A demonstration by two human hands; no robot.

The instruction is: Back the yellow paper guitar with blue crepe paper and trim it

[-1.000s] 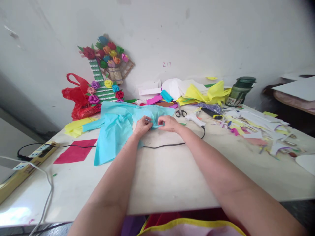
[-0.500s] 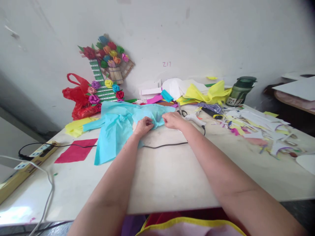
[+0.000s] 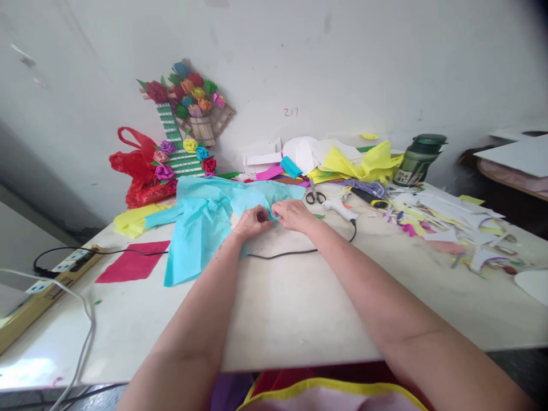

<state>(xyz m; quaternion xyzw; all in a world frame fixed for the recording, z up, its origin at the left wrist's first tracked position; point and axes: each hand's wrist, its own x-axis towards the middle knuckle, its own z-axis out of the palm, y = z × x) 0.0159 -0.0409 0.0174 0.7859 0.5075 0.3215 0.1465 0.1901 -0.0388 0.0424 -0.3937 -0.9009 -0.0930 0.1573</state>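
Note:
Light-blue crepe paper [image 3: 199, 240] lies crumpled over the middle left of the table, its far part reaching behind both hands. At its near right edge my left hand [image 3: 253, 221] is closed in a pinch on the paper. Close against it on the right, my right hand [image 3: 293, 215] also has its fingers pressed together on the blue paper. The fingertips almost meet, and the bit of paper between them is mostly hidden. Just right of my right hand lie scissors [image 3: 315, 197] with black handles and a white glue gun [image 3: 340, 209].
A black cord [image 3: 282, 253] crosses the table below my hands. Left are a red paper square [image 3: 132, 262] and a power strip [image 3: 64, 274]. Paper scraps [image 3: 449, 222], a green bottle [image 3: 419, 160] and yellow paper [image 3: 363, 162] sit right. Decorated paper flowers [image 3: 192, 94] stand against the wall.
My right hand has moved left, closer to my left hand, uncovering more of the scissors and glue gun. My left hand has shifted only slightly.

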